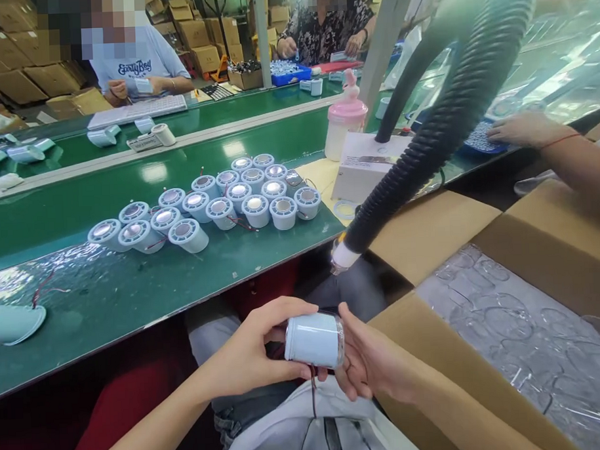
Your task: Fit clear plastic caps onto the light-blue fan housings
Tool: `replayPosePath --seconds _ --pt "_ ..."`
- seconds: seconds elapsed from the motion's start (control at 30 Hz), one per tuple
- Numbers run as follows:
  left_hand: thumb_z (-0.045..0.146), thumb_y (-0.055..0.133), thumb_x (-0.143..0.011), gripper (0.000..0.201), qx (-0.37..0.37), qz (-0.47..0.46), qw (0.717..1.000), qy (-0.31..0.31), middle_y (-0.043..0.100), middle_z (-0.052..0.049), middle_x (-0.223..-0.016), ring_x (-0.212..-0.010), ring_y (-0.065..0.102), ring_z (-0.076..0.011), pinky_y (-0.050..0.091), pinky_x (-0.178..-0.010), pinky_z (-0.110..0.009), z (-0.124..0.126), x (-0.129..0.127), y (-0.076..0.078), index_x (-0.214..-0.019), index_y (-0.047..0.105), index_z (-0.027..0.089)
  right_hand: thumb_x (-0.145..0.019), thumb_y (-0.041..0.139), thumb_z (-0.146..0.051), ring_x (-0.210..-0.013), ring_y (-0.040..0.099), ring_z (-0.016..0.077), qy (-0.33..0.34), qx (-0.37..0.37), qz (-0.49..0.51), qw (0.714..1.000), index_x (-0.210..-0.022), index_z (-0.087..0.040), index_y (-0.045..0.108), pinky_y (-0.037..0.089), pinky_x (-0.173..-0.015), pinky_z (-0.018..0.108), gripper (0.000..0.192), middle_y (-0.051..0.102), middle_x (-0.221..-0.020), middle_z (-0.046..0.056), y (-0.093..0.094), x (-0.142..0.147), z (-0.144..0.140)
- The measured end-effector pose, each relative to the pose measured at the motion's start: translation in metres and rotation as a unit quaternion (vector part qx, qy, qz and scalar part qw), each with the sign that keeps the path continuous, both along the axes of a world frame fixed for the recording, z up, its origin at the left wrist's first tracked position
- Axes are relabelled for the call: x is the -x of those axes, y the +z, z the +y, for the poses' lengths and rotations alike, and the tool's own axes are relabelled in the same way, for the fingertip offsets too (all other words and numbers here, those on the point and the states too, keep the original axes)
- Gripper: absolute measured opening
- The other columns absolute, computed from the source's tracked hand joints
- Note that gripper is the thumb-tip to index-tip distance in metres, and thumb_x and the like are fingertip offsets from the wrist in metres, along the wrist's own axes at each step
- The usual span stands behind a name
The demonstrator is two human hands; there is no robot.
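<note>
Above my lap, a light blue cylindrical housing (314,339) lies on its side between my hands. My left hand (255,348) wraps its left part, thumb below and fingers over the top. At the other end, my right hand (371,354) holds the clear plastic rim (340,342), its fingers curled partly out of sight underneath. Thin dark red wires (313,388) dangle from the housing. On the green bench, several similar housings (189,235) stand grouped, silver discs facing up and wires between some. Another housing (13,323) lies at the bench's left edge.
A black corrugated hose (425,142) slants down to a white-tipped nozzle (344,257) beyond my hands. To the right, an open carton (442,226) contains clear plastic pieces (510,322). A pink-lidded bottle (345,121) stands behind. Co-workers sit across; another person's hand (523,130) reaches in at right.
</note>
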State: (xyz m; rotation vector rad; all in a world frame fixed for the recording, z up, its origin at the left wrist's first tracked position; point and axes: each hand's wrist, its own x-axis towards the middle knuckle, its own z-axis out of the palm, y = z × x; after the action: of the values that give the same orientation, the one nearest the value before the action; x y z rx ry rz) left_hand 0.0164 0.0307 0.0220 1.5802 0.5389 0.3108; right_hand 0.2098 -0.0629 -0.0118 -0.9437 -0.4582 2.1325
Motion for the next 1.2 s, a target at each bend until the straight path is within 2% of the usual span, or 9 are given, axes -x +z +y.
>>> replayPosePath --seconds 0.1,0.23,0.4,0.47,0.63,0.9,1.0,1.13,1.2 --pt "0.026 0.081 -0.068 0.065 0.072 0.005 0.996 0.046 0.053 -0.007 -0.131 -0.108 0.061 -0.0218 0.054 -0.088 -0.029 -0.008 0.005 0.005 -0.127 0.054 0.031 -0.083 0.064 -0.051 -0.098 0.066 0.0198 -0.073 -0.226 -0.167 0.957 -0.13 -0.028 0.048 0.055 -0.076 0.027 0.055 0.062 -0.122 0.011 0.008 -0.002 -0.011" --pt "0.032 0.082 -0.066 0.071 0.098 0.018 0.993 0.056 0.056 -0.008 -0.129 -0.103 0.063 -0.0232 0.055 -0.086 -0.031 -0.013 0.01 0.01 -0.13 0.052 0.03 -0.08 0.07 -0.013 -0.135 0.039 0.0245 -0.061 -0.438 -0.362 0.821 -0.125 -0.041 0.056 0.034 -0.11 0.041 0.055 0.039 -0.149 0.0 0.02 -0.008 -0.015" --pt "0.025 0.083 -0.065 0.079 0.05 0.007 0.998 0.037 0.046 -0.009 -0.142 -0.125 0.05 -0.0302 0.05 -0.099 -0.039 -0.012 0.014 0.012 -0.135 0.048 0.032 -0.08 0.073 -0.036 -0.11 0.061 0.025 -0.065 -0.231 -0.185 0.953 -0.128 -0.035 0.052 0.051 -0.092 0.041 0.053 0.06 -0.129 0.007 0.023 -0.005 -0.011" --pt "0.02 0.079 -0.069 0.076 0.062 -0.009 0.998 0.027 0.043 -0.008 -0.145 -0.129 0.048 -0.0281 0.047 -0.104 -0.039 -0.012 0.015 0.011 -0.137 0.046 0.034 -0.078 0.074 -0.043 -0.101 0.064 0.0234 -0.078 -0.175 -0.121 0.974 -0.127 -0.034 0.053 0.053 -0.086 0.039 0.054 0.065 -0.118 0.006 0.021 -0.002 -0.011" --pt "0.016 0.077 -0.071 0.078 0.124 -0.016 0.992 0.013 0.047 -0.009 -0.143 -0.119 0.058 -0.025 0.051 -0.099 -0.039 -0.014 0.014 0.004 -0.139 0.043 0.034 -0.073 0.08 -0.035 -0.091 0.065 0.0197 -0.073 -0.165 -0.156 0.971 -0.123 -0.032 0.059 0.051 -0.082 0.033 0.055 0.07 -0.105 0.004 0.02 -0.002 -0.012" --pt "0.02 0.079 -0.07 0.082 -0.091 0.007 0.996 -0.017 0.039 -0.003 -0.151 -0.138 0.038 -0.0271 0.038 -0.111 -0.041 -0.006 0.02 0.001 -0.139 0.04 0.043 -0.066 0.084 -0.031 -0.082 0.064 0.019 -0.083 -0.104 -0.147 0.98 -0.121 -0.028 0.062 0.051 -0.072 0.03 0.059 0.072 -0.091 0.003 0.023 -0.001 -0.011" --pt "0.02 0.078 -0.071 0.081 -0.032 0.019 0.999 -0.025 0.036 -0.004 -0.152 -0.138 0.038 -0.0291 0.04 -0.109 -0.041 -0.01 0.015 -0.006 -0.14 0.041 0.04 -0.062 0.085 -0.024 -0.079 0.063 0.0176 -0.077 -0.082 -0.153 0.982 -0.122 -0.026 0.062 0.05 -0.073 0.028 0.065 0.072 -0.09 0.002 0.023 0.004 -0.01" --pt "0.032 0.073 -0.077 0.07 0.188 -0.012 0.982 0.027 0.052 -0.008 -0.14 -0.12 0.057 -0.0288 0.05 -0.097 -0.041 -0.013 0.009 -0.021 -0.14 0.043 0.032 -0.077 0.071 -0.044 -0.079 0.064 0.0185 -0.06 -0.123 -0.161 0.977 -0.134 -0.024 0.053 0.054 -0.07 0.032 0.062 0.069 -0.104 0.006 0.02 0.007 -0.007" --pt "0.04 0.071 -0.077 0.064 0.236 -0.006 0.97 0.06 0.062 -0.008 -0.128 -0.108 0.062 -0.0277 0.052 -0.09 -0.038 0.004 0.012 -0.023 -0.136 0.049 0.029 -0.088 0.057 -0.045 -0.079 0.066 0.0189 -0.028 -0.17 -0.271 0.947 -0.134 -0.024 0.053 0.055 -0.071 0.033 0.051 0.069 -0.103 0.007 0.015 -0.006 -0.004"
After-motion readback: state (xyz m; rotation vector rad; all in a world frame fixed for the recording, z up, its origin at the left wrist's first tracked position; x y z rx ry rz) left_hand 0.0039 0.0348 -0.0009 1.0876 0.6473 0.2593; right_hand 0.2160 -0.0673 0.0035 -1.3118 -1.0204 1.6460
